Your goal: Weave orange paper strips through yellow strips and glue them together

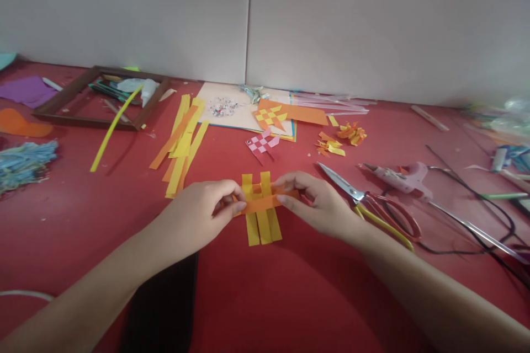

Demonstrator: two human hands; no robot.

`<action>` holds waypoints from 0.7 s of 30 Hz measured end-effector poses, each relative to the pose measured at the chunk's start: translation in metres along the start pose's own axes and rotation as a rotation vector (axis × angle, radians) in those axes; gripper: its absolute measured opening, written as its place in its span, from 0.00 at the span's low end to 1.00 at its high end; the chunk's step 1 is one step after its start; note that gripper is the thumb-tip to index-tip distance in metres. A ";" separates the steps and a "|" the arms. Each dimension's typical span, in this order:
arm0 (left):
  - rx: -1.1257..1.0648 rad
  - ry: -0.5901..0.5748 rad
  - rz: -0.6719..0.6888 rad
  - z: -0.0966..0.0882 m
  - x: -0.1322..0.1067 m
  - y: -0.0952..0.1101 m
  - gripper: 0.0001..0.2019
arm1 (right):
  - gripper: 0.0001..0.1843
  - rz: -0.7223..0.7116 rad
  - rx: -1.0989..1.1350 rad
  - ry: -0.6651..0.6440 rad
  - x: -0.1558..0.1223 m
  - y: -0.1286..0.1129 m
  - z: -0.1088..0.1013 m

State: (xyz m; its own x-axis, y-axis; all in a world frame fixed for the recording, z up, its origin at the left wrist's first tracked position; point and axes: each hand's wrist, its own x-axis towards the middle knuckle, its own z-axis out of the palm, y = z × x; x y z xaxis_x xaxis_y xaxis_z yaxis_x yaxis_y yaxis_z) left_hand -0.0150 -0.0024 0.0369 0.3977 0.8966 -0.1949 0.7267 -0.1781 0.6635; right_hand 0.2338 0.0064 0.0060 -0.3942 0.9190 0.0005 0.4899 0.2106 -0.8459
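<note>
Paper weave [261, 204] pinched at both ends

Left hand [199, 212] and right hand [318, 207] each close thumb and fingertips on an end of the orange strip [267, 202], which is threaded across three yellow strips [263, 226] on the red table [290, 298]. Crossings show only near the tops; the lower lengths are unwoven. Just right of the weave, scissors [372, 207] point toward the right hand, with a glue gun [399, 176] past them. Spare strips [182, 138] lie up-left of it, and two checkered pieces [261, 143] lie beyond.

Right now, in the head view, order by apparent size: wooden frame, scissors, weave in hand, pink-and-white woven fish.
1. wooden frame, largest though farthest back
2. scissors
3. yellow-and-orange weave
4. pink-and-white woven fish, smallest, but farther off than the weave
</note>
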 end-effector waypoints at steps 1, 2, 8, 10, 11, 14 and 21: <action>0.011 0.003 0.004 0.001 -0.001 0.000 0.08 | 0.10 -0.021 -0.039 0.020 0.000 -0.001 -0.001; 0.030 0.008 0.008 0.002 -0.001 0.000 0.08 | 0.09 -0.038 -0.083 0.042 0.000 -0.002 -0.001; 0.360 0.082 0.073 0.016 0.001 -0.002 0.06 | 0.11 -0.080 -0.303 0.086 -0.004 -0.004 0.005; 0.493 0.112 0.105 0.020 0.002 -0.002 0.07 | 0.11 -0.098 -0.305 0.079 -0.005 -0.004 0.008; 0.548 0.133 0.129 0.021 0.002 -0.001 0.07 | 0.10 -0.105 -0.304 0.083 -0.005 -0.003 0.009; 0.690 0.290 0.216 0.022 -0.002 0.004 0.07 | 0.09 -0.119 -0.310 0.104 -0.004 -0.002 0.009; 0.703 0.475 0.521 0.053 -0.023 0.021 0.10 | 0.10 -0.141 -0.310 0.114 -0.004 -0.001 0.008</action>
State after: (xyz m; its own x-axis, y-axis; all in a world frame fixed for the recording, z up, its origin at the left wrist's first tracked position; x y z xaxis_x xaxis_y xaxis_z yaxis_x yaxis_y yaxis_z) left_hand 0.0207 -0.0484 0.0176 0.6078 0.6799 0.4103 0.7527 -0.6579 -0.0249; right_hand 0.2283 -0.0003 0.0023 -0.3942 0.9013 0.1799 0.6567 0.4131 -0.6310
